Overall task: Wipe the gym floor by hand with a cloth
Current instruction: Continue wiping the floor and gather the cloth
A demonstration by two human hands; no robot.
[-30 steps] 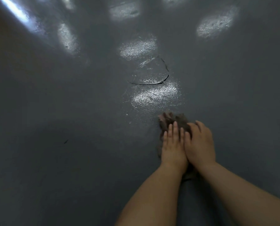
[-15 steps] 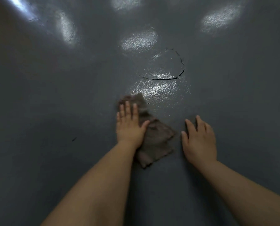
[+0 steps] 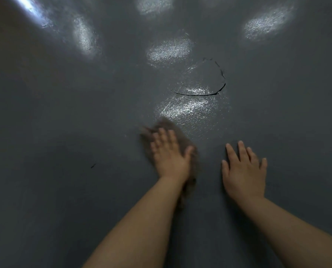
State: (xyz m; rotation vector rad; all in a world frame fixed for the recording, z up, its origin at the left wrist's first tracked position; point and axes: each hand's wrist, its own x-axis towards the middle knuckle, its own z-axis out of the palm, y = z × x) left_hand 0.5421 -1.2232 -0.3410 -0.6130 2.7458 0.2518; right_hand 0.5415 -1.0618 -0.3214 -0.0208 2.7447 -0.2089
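Two bare hands on a dark grey floor (image 3: 64,190), seen from above. The left hand (image 3: 170,157) lies flat on one brown cloth (image 3: 180,138), fingers straight and close together, thumb angled out toward 2 o'clock; the hand and cloth are blurred. The cloth sits just left of centre, showing past the fingertips toward 12 o'clock and trailing under the wrist toward 6 o'clock. The right hand (image 3: 243,171) rests palm down on bare floor at 3 o'clock from the cloth, apart from it, fingers straight and slightly spread, holding nothing. At 1 o'clock from the cloth, one curved crack (image 3: 200,94) in the floor coating, with a glossy wet-looking patch (image 3: 188,109) between crack and cloth. One small dark mark (image 3: 93,165) at 9 o'clock. Open floor spreads on all sides; no wall or edge shows
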